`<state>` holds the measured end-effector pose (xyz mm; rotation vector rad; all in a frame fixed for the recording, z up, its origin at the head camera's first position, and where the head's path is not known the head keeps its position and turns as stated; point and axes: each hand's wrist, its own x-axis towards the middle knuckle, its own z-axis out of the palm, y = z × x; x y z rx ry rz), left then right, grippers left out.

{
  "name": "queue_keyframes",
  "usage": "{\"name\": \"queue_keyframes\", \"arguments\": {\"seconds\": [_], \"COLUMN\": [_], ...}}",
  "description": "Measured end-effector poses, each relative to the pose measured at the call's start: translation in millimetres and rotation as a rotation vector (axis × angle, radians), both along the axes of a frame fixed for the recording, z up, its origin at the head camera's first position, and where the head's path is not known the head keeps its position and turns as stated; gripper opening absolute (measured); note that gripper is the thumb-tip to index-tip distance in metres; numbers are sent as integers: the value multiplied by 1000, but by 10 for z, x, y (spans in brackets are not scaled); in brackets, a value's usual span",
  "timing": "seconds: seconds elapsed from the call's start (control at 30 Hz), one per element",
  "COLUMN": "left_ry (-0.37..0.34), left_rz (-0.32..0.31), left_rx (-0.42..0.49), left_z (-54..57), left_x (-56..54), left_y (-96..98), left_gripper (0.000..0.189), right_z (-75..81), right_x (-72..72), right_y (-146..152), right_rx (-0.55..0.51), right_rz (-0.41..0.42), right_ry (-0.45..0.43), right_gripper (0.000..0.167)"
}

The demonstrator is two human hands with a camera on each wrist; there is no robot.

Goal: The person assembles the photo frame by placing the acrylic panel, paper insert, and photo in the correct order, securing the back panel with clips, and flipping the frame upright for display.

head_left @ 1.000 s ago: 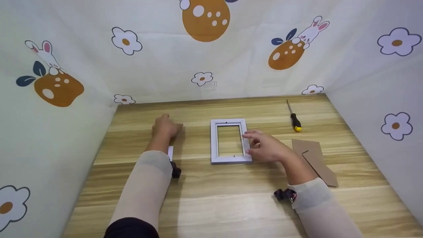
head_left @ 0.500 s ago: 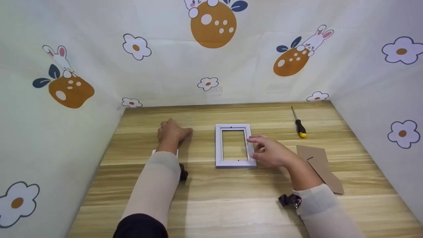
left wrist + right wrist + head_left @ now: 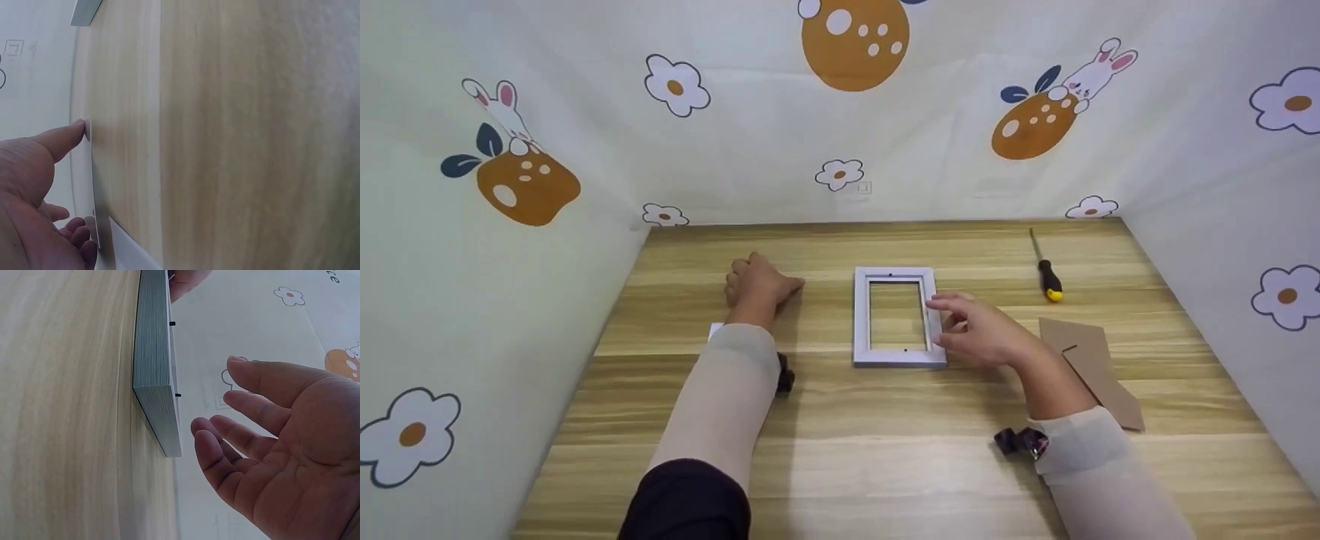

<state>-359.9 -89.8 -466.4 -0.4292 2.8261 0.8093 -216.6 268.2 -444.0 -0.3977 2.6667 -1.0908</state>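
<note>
At the table's left, my left hand (image 3: 760, 289) reaches down with the thumb stretched to the right. The left wrist view shows a thin, see-through sheet (image 3: 93, 185) held on edge between that thumb and the curled fingers. A white flat piece (image 3: 132, 247) lies beside it, mostly covered by the arm in the head view. Mid-table lies a light grey picture frame (image 3: 900, 358), its middle open and small dark tabs at both ends. My right hand (image 3: 986, 330) hovers at the frame's right side, fingers loosely bent, holding nothing; the right wrist view shows a gap to the frame.
Right of the frame lies a brown backing board (image 3: 1099, 367) with a slit cut in it. Behind it is a screwdriver (image 3: 1048, 281) with a black and yellow handle. A patterned cloth (image 3: 765, 150) walls the table at the back and sides.
The head view has shifted slightly, moving the whole scene. My left hand turns a little, its thumb extending further right. My right hand stays beside the frame.
</note>
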Motion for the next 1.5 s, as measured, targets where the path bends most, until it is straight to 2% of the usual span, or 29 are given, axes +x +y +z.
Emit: {"name": "queue_keyframes", "arguments": {"seconds": [0.17,0.3,0.4,0.6,0.8,0.97,1.2,1.3,1.5], "left_ry": [-24,-72,-75,-61,-110,-153,-268,-303,-310], "left_rz": [27,44,50,58,61,54,15,5,-3], "left_rx": [15,7,8,27,18,22,42,48,28], "left_z": [61,76,81,97,113,204,391,419,430], "left_x": [-27,-35,-19,-13,-47,-39,-55,-78,-82], "left_y": [22,23,21,20,-7,-34,-70,-70,-57], "left_gripper": [92,84,80,77,80,86,94,92,85], "right_z": [0,-20,-28,-29,-34,-32,-15,-23,-29], "right_x": [-5,-1,0,1,1,-5,-7,-7,-4], "right_y": [2,8,11,19,18,10,2,1,-5], "right_rx": [-11,-32,-38,-34,-19,-5,7,-7,-11], "right_rz": [-12,16,27,18,19,8,-11,-14,-16], "right_ry": [0,11,19,14,22,15,-1,-4,-10], "right_gripper": [61,61,61,61,61,61,63,63,63]}}
